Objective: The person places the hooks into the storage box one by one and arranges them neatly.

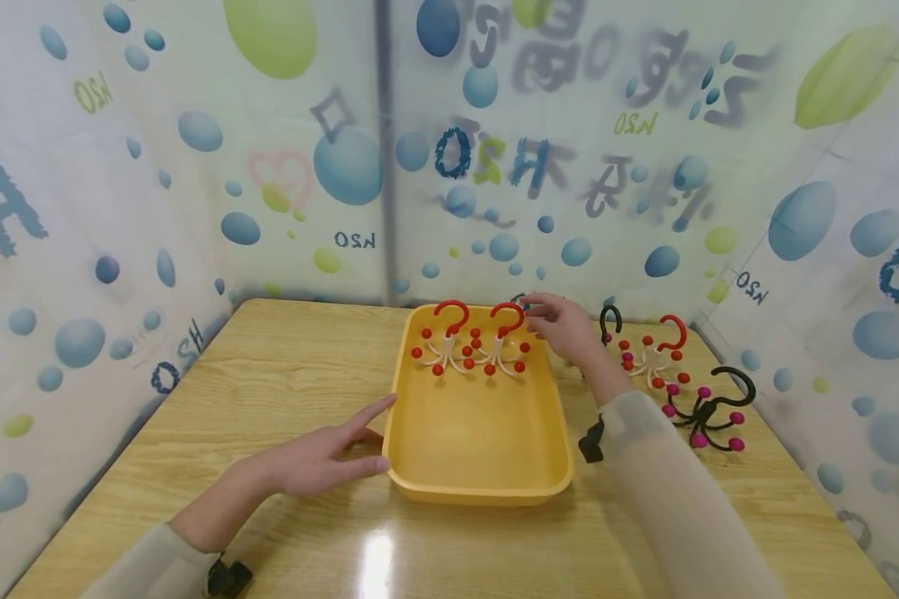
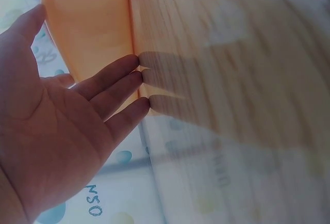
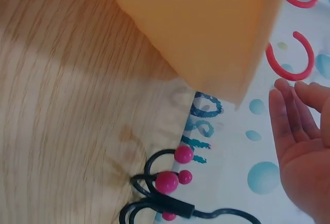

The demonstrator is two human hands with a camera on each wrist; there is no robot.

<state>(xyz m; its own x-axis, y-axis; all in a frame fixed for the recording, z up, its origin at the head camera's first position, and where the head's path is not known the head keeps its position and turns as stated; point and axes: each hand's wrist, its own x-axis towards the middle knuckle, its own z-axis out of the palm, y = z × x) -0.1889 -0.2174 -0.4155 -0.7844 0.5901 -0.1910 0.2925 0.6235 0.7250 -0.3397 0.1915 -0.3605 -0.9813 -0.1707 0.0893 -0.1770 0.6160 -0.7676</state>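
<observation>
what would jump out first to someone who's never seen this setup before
The bright yellow tray in the middle of the table would probably catch the eye first, with two white, red-hooked pieces at its far end. The left hand touches the tray's left side, while the right hand is near its far right corner. Right of the tray, a large black hook with pink balls also stands out.
</observation>
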